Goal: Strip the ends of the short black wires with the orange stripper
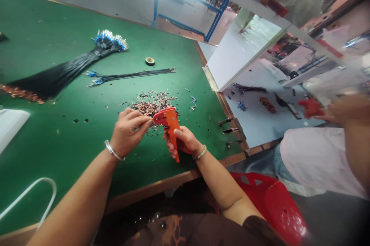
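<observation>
My right hand is wrapped round the handles of an orange and red wire stripper, whose jaws point left. At those jaws, my left hand is closed in a pinch; whatever lies between its fingertips is too small to make out. Beneath and behind the tool spreads a pile of short copper-ended wire scraps. Farther back lies a thin bundle of black wires with blue terminals at its left end. A thick bundle of black wires is at the left, with blue terminals at one end and copper at the other.
A tape roll and loose blue terminals lie on the green table. Hand tools hang at its right edge. To the right, a co-worker's hand holds a red tool beside a white panel. A red chair stands below.
</observation>
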A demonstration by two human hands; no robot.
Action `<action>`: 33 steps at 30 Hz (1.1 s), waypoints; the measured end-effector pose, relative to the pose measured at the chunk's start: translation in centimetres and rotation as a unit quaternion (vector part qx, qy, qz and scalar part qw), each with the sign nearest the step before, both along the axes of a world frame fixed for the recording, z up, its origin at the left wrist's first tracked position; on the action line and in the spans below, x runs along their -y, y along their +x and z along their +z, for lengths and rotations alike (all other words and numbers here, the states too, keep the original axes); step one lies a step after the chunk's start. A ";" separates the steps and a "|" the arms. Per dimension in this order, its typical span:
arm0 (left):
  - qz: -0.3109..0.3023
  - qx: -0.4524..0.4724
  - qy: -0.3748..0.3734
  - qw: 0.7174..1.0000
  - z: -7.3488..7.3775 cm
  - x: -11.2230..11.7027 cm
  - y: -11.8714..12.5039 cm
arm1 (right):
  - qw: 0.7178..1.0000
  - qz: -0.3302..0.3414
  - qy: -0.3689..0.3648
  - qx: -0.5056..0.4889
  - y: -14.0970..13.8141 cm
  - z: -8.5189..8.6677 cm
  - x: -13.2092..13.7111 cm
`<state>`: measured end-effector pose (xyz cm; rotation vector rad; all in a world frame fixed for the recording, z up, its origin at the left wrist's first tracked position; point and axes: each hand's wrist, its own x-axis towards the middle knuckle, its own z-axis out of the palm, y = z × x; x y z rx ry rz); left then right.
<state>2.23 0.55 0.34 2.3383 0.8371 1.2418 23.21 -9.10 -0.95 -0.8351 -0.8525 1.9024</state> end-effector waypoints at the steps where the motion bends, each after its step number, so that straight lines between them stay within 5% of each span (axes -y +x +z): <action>1: 0.002 -0.003 -0.002 1.000 0.0 0.0 0.0 | 1.000 -0.007 0.000 0.003 -0.1 -0.1 0.0; 15: 0.030 -0.057 0.022 0.998 -0.4 -0.1 -0.1 | 0.997 -0.062 0.010 0.040 -0.9 0.3 0.0; 21: 0.044 -0.050 0.044 0.997 -0.6 -0.2 -0.2 | 0.999 -0.025 0.031 0.018 -0.5 -0.2 -0.3; 25: 0.061 -0.032 0.039 0.997 -0.5 -0.4 -0.5 | 0.996 -0.047 0.046 0.058 1.0 1.7 0.3; 27: 0.066 -0.026 0.037 0.997 -0.5 -0.5 -0.5 | 0.983 -0.067 0.065 0.158 1.8 3.3 1.3; 29: 0.070 -0.023 0.039 0.996 -0.5 -0.6 -0.5 | 0.931 -0.065 0.123 0.337 2.3 4.7 2.6; 33: 0.069 -0.017 0.055 0.996 -0.5 -0.3 -0.2 | 0.693 -0.007 0.271 0.668 1.6 4.5 5.1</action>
